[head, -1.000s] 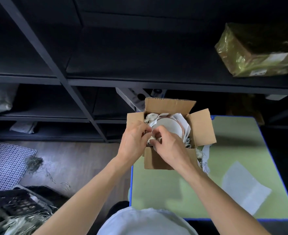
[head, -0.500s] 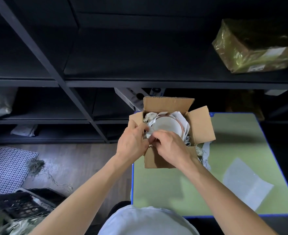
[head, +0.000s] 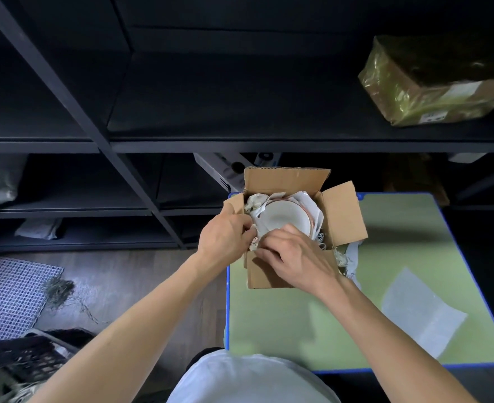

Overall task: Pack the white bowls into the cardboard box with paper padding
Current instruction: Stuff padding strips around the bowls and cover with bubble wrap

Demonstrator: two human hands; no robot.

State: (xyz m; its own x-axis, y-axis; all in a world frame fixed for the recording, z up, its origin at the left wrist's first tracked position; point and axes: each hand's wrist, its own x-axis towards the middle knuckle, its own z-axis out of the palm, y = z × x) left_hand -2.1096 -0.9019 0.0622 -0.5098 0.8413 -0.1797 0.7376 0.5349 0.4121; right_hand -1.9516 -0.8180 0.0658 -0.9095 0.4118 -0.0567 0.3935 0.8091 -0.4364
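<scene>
I see the white bowl [head: 283, 216] lying mouth-up in the cardboard box [head: 345, 211] at frame centre, just above both hands. The left hand [head: 225, 239] and right hand [head: 298, 257] meet at its lower-left rim, curled fingers [head: 247, 232] pinching crumpled paper padding [head: 256, 202] there.

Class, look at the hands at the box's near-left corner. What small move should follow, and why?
Likely push the paper padding down between the white bowl and the cardboard box wall: left hand and right hand both pinch paper at that corner.
</scene>
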